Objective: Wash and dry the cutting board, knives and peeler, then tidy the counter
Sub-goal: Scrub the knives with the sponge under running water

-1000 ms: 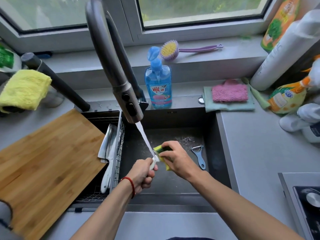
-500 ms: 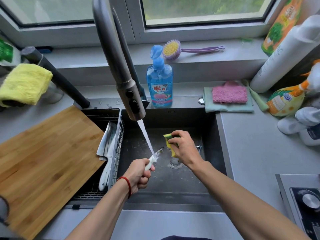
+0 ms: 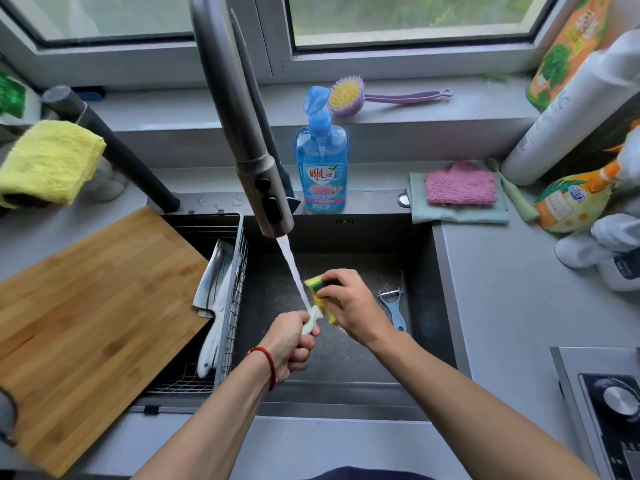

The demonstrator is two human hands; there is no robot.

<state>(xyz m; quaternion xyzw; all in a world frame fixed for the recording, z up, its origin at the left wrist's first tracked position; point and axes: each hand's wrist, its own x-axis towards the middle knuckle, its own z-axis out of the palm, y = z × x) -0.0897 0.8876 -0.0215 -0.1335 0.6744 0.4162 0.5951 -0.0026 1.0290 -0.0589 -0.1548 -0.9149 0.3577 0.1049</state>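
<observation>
Left hand [image 3: 289,344] grip hides knife [image 3: 309,323] handle; sponge [image 3: 320,296] covers blade.

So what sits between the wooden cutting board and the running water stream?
In the head view: a wire drying rack in the sink's left side, holding a white-handled cleaver, between the wooden cutting board and the water stream.

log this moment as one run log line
step: scrubbing knife | left hand: grips white-handled knife | right hand: holds yellow-green sponge on blade | tap water: running | blue peeler: in sink, unwashed
</observation>
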